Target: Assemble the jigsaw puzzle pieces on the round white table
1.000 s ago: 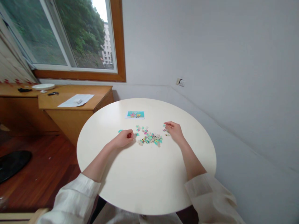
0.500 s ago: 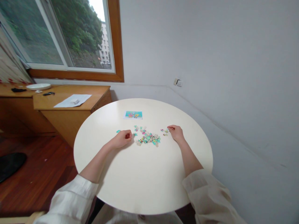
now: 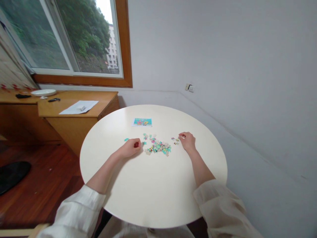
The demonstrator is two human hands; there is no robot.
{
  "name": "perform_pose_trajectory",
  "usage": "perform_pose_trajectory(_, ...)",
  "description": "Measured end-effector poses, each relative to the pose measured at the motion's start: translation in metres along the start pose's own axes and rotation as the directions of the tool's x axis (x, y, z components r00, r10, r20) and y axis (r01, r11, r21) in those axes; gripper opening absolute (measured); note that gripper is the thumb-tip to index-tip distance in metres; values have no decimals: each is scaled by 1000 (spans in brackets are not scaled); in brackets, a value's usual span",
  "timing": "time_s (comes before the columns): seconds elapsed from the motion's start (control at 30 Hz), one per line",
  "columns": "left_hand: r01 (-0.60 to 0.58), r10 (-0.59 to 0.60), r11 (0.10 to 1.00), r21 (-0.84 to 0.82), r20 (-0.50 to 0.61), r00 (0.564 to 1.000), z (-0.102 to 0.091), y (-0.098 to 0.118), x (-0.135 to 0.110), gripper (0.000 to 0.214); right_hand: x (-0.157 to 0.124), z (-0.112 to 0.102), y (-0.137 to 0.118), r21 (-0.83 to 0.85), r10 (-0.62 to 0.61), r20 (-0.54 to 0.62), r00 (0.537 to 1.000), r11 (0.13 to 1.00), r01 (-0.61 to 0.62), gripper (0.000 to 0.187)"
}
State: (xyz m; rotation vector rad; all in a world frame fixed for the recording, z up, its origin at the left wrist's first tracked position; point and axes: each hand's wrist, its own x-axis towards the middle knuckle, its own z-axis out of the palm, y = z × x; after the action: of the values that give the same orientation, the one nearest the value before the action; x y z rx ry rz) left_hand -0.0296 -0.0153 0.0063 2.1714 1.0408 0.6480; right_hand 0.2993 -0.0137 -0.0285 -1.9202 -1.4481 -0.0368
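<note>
The left hand curls loosely; the right hand perhaps touches puzzle pieces.

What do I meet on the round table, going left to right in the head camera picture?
Left hand → big pile of puzzle pieces → little group of pieces → right hand.
</note>
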Motion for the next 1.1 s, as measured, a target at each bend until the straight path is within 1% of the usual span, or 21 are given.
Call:
perform_pose_trajectory(0.1, 0, 0, 1000, -2, 3, 1000, 0, 1, 0, 2, -5, -3, -18, 122, -82, -11, 997, 989, 82, 16)
perform_pose_trajectory(0.17, 1, -1, 1000, 2, 3, 1000, 1, 1, 0, 3, -12, -5, -36, 230, -171, 25, 985, 960, 160, 15)
perform_pose_trajectory(0.2, 2, -2, 1000, 7, 2, 1000, 1, 2, 0, 3, -17, -5, -46, 287, -232, 50, 971, 935, 208, 16)
perform_pose_trajectory(0.3, 5, -5, 1000, 23, -11, 1000, 1, 3, 0, 4, -34, -4, -75, 393, -428, 161, 889, 854, 340, 13)
perform_pose_trajectory(0.37, 10, -10, 999, 30, -25, 1000, 2, 4, 0, 4, -44, -3, -90, 421, -524, 269, 808, 819, 391, 12)
perform_pose_trajectory(0.43, 5, -5, 1000, 24, -32, 999, 3, 4, 0, 6, -52, -1, -99, 410, -568, 342, 749, 807, 426, 14)
perform_pose_trajectory(0.5, -9, 10, 1000, 22, -34, 999, 5, 4, 0, 9, -57, 1, -101, 377, -575, 388, 720, 812, 446, 17)
perform_pose_trajectory(0.67, -45, 48, 997, 56, -53, 997, 15, 3, 1, 28, -60, 6, -97, 323, -562, 427, 708, 826, 461, 22)
perform_pose_trajectory(0.8, -128, 129, 983, 135, 3, 992, 20, 3, 1, 37, -61, 8, -97, 302, -562, 435, 704, 827, 474, 26)
perform_pose_trajectory(0.87, -155, 153, 969, 193, 26, 988, 21, 3, 2, 39, -62, 7, -98, 294, -555, 438, 707, 832, 470, 26)
perform_pose_trajectory(0.93, -157, 153, 960, 233, 35, 988, 22, 1, 2, 38, -62, 7, -99, 294, -552, 442, 707, 834, 467, 23)
perform_pose_trajectory(1.1, -163, 156, 955, 248, 47, 987, 22, -1, 3, 29, -62, 6, -100, 308, -556, 437, 707, 831, 463, 18)
